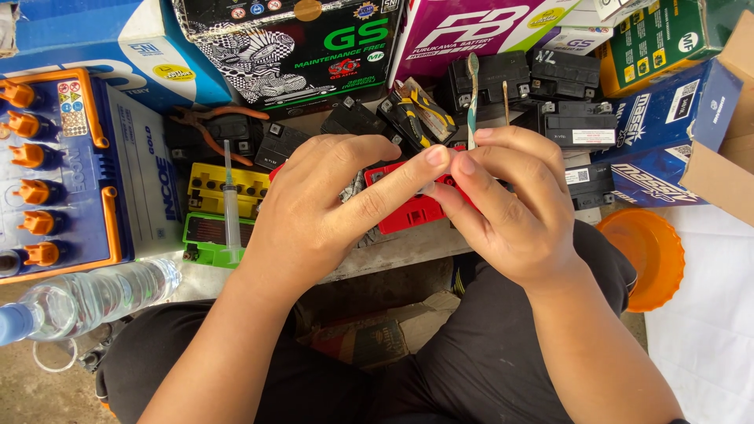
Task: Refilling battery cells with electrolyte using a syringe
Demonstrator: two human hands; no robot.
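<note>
Pinching something small between both hands' fingertips, we are holding it over the red battery (408, 210) so it stays steady; what it is, we cannot tell. Left hand (322, 212) is meeting right hand (514, 208); syringe (231, 206) is standing at nine o'clock.

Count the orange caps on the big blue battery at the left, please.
6. The orange caps stand in one column down the blue battery's left side. The frame edge may hide others.
</note>
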